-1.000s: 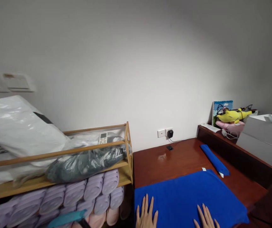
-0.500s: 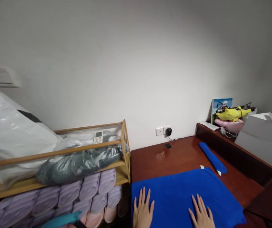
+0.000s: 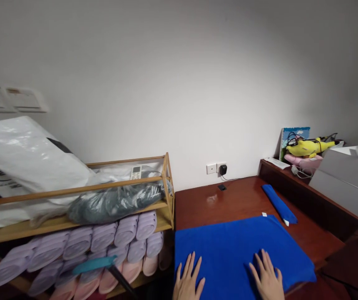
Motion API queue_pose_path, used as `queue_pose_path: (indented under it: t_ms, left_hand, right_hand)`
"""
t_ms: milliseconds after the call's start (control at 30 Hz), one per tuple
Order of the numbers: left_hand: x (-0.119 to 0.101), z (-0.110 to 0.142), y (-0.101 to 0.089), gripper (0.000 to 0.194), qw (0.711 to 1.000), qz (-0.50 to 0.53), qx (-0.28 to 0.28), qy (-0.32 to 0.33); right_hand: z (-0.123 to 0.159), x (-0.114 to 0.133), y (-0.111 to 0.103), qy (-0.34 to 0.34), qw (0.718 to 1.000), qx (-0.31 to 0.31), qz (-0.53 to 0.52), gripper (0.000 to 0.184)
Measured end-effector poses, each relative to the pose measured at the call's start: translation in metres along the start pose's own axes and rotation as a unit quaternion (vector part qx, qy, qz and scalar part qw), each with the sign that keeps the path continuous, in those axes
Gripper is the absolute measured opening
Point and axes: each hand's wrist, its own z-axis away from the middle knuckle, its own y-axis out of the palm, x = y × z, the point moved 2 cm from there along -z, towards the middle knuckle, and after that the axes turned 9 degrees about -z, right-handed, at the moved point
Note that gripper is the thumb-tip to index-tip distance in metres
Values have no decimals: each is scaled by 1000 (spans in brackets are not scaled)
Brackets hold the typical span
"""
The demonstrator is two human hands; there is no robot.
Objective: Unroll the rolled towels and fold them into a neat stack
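Observation:
A blue cloth [image 3: 225, 250] lies spread over the front of the reddish-brown wooden desk [image 3: 194, 206], a small white tag at its far edge. My left hand [image 3: 188, 279] rests on the cloth's left part, palm down with fingers spread. On the right part is my right hand [image 3: 267, 275], also palm down, its fingers slightly bent and apart. Neither hand grips anything. Past the cloth's far right corner lies a folded blue cloth [image 3: 279, 204] in a narrow strip, with its own white tag.
To the left stands a wooden rack [image 3: 166, 204] with lilac slippers [image 3: 104, 235], plastic-wrapped bundles and a remote control [image 3: 135, 172]. A raised ledge at right bears grey boxes [image 3: 347, 179] and a yellow plush toy [image 3: 310, 147]. A black plug [image 3: 223, 169] sits in the wall socket.
The view has shifted a little. My right hand has moved forward on the cloth, and the cloth's near right corner lies slightly further in. Both hands stay on the cloth.

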Motion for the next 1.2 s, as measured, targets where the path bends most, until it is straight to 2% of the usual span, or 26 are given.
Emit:
queue_pose_path:
  t_ms: [100, 167, 233, 333, 400, 500, 700, 833, 933, 1000, 1033, 1100, 1167, 1200]
  left_hand:
    - [1, -1, -4, 55, 1000, 1, 9, 4]
    - [2, -2, -6, 55, 1000, -1, 5, 6]
    - [3, -2, -6, 55, 1000, -4, -1, 9]
    - [5, -2, 0, 58, 1000, -8, -7, 17]
    - [7, -3, 6, 63, 1000, -10, -2, 15]
    - [8, -7, 9, 69, 1000, -10, 20, 4]
    - [2, -13, -11, 57, 1000, 1, 21, -7]
    - [-3, -14, -17, 55, 1000, 7, 15, -21]
    - [-2, -12, -19, 52, 997, 30, -7, -75]
    - [4, -7, -19, 50, 986, 58, -26, -157]
    - [8, -4, -17, 49, 975, 79, -33, -205]
    - [16, 7, -8, 49, 950, 138, -32, -280]
    - [20, 19, 7, 52, 929, 203, -9, -310]
    - [20, 25, 17, 53, 922, 226, 1, -314]
  right_hand:
    - [-37, -21, -19, 31, 999, -34, 9, 67]
    - [-67, -39, -22, 60, 998, -23, 11, 69]
    - [-91, -58, -16, 85, 996, 25, 19, 68]
    - [-116, -79, 4, 55, 994, 80, 60, 63]
    - [-127, -87, 17, 21, 994, 72, 83, 63]
    - [-138, -91, 27, 12, 995, 51, 84, 69]
    - [-149, -86, 22, 18, 996, 59, 63, 72]
    - [-155, -85, 20, 33, 995, 76, 53, 72]
    - [-164, -85, 14, 49, 991, 123, 29, 73]
    - [-167, -89, 6, 57, 987, 152, 4, 73]
    - [-166, -93, 1, 60, 987, 148, -6, 73]
    - [-157, -108, -7, 72, 992, 103, -9, 74]
    - [-140, -129, -10, 81, 995, 58, 14, 73]
    - [-129, -141, -9, 81, 995, 54, 29, 71]
